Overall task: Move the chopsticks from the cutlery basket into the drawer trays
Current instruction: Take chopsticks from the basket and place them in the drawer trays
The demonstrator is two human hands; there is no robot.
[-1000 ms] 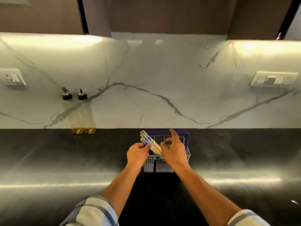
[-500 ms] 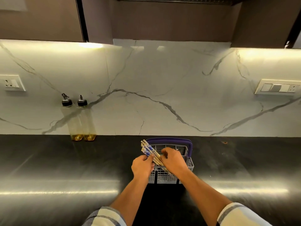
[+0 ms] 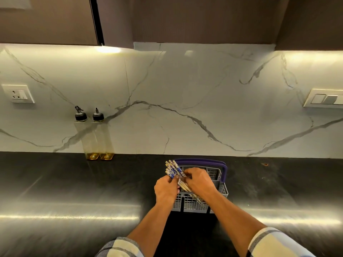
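**Chopsticks gathered but not out of the basket yet, drawer nowhere in sight**

So both hands are on the bundle at once; the left hand (image 3: 165, 188) has its fingers curled round the chopsticks (image 3: 173, 170) from the left side, roughly at their middle, and the right hand (image 3: 199, 181) is curled over them from the right, fingertips pinching into the same bunch; the two hands are pretty much touching each other.

The chopsticks themselves are fanned a bit; the blue-and-white patterned ends stick up and to the left past the knuckles, while the plain wooden ends slant down into the cutlery basket (image 3: 193, 204); so they're tilted, not upright, and their lower ends look to be inside the basket's front compartments, though I can't tell which one exactly because the hands cover it.

Basket is grey mesh with a purple handle (image 3: 225, 171), sitting on the dark countertop (image 3: 74, 182); two oil bottles (image 3: 98, 138) stand well apart to the left against the marble backsplash (image 3: 185, 89).

Progress-wise I'd call this the very start; the bunch is collected but nothing has left the basket as far as I can see; no drawer or trays show up anywhere, so lifting out, getting to the drawer and laying them in the trays is all left to do; whether more chopsticks sit deeper in the basket, can't say.
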